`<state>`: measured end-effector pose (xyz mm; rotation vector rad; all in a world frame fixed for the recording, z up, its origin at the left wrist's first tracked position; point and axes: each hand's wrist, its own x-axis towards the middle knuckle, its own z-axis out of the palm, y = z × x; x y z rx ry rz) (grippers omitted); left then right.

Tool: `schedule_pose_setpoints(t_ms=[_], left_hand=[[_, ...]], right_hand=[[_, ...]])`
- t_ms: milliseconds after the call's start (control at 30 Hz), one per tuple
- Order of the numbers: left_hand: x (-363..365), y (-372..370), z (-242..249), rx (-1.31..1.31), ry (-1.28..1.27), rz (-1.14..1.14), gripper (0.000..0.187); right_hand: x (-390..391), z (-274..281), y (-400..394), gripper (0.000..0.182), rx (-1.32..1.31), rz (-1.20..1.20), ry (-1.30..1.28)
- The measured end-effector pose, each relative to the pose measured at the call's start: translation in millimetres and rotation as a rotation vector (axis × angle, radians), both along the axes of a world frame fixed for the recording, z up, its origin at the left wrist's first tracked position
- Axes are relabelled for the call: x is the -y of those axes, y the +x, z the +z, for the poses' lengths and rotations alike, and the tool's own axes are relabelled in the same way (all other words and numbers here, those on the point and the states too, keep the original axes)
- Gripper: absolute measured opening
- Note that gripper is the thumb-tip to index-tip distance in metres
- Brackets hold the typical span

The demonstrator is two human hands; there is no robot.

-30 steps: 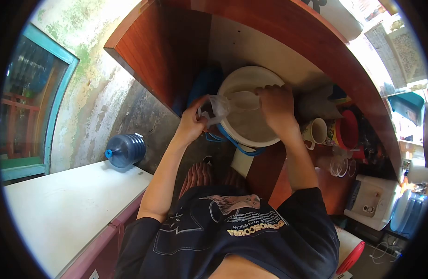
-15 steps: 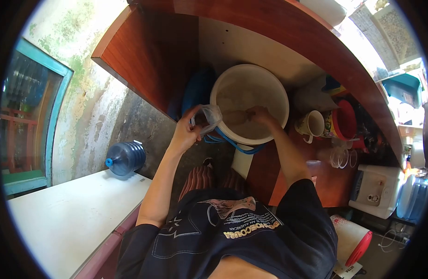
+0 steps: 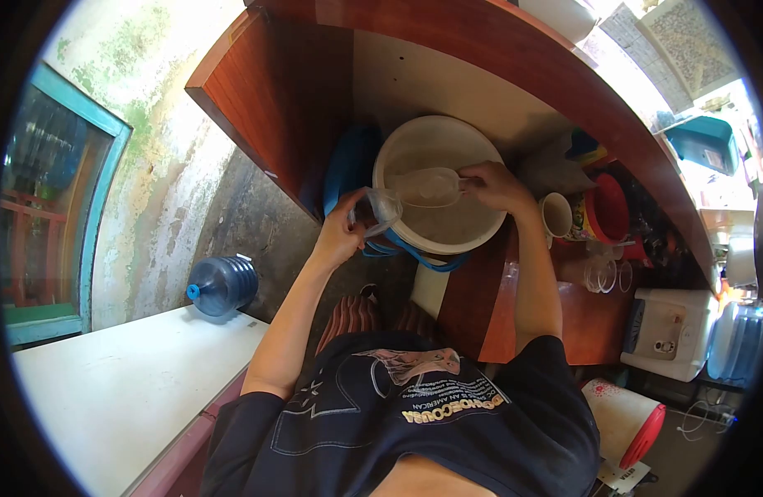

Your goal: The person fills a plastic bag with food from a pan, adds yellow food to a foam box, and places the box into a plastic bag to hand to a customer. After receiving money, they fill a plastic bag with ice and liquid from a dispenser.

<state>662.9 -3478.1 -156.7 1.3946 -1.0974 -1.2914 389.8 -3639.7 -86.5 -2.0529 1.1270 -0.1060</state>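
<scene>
My left hand is wrapped round a clear plastic cup, tilted with its mouth toward the bucket's left rim. A clear scoop is in my right hand, gripped by its handle, its bowl pointing left toward the cup. The scoop hangs over the open mouth of a round white bucket. Pale contents show low inside the bucket. A blue strap-like edge runs along the bucket's near side.
A wooden counter curves round the bucket. Right of it stand a patterned mug, a red container and clear glasses. A blue water jug lies at the white table on the left.
My right hand has lifted the scoop from low in the bucket up to rim height. My left hand and the cup have shifted slightly right.
</scene>
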Motion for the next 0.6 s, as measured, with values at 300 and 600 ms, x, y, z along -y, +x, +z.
schedule_pose_setpoints(t_ms=[300, 600], left_hand=[[-2, 2, 16, -0.076, 0.02, -0.037, 0.063], [0, 20, 89, -0.057, 0.036, -0.249, 0.051]], right_hand=[[-66, 41, 55, 0.026, -0.597, 0.012, -0.739], [-98, 20, 54, 0.016, 0.377, 0.223, -0.619]])
